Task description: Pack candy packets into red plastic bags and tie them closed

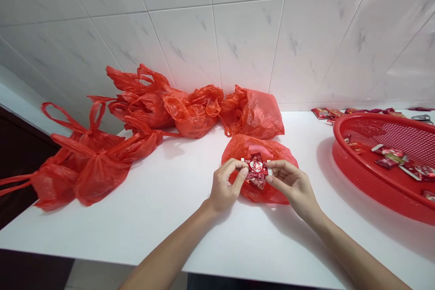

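Observation:
A small red candy packet with a white heart-shaped print is stretched between my two hands. My left hand pinches its left end between thumb and forefinger. The other end is pinched by my right hand. Both hands hover over an open red plastic bag lying on the white table. More red wrapped packets show inside the bag, just under the held one; their exact kind is hard to make out.
Several tied red plastic bags stand at the left and along the tiled wall. A red mesh basket with several wrapped packets sits at the right. Behind it lie loose packets and scissors.

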`<action>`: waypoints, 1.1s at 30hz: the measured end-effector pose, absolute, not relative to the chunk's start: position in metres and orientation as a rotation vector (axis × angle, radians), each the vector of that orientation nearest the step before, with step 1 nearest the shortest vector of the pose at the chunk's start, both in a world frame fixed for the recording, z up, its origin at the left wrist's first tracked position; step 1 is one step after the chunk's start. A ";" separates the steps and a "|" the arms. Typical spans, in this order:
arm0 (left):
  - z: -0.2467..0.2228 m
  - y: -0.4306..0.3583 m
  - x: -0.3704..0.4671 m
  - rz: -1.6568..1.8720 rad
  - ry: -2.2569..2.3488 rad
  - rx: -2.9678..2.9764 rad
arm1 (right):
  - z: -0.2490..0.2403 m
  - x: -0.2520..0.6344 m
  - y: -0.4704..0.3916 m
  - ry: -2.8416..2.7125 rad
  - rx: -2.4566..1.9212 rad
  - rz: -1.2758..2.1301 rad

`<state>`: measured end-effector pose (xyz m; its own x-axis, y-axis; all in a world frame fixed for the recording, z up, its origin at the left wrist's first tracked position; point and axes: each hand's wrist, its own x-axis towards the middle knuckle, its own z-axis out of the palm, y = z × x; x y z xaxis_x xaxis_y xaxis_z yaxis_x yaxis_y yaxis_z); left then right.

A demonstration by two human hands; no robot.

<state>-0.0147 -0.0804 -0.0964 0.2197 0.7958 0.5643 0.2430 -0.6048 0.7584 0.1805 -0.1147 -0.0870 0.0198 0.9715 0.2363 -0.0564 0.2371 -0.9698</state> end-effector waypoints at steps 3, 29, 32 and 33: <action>-0.094 -0.081 -0.015 1.410 0.937 2.033 | -0.085 0.180 -0.115 -1.241 -1.005 1.062; -0.088 -0.084 -0.010 1.157 0.949 1.571 | -0.083 0.177 -0.119 -1.306 -1.100 1.140; -0.086 -0.083 -0.010 1.106 0.933 1.522 | -0.082 0.177 -0.119 -1.337 -1.116 1.112; -0.086 -0.083 -0.011 1.108 0.943 1.546 | -0.082 0.177 -0.119 -1.355 -1.127 1.087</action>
<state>-0.0106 -0.0830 -0.0857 0.2839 0.9375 0.2011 0.0488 -0.2236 0.9735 0.1769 -0.1190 -0.0822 -0.0407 0.9876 0.1516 0.0661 0.1541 -0.9858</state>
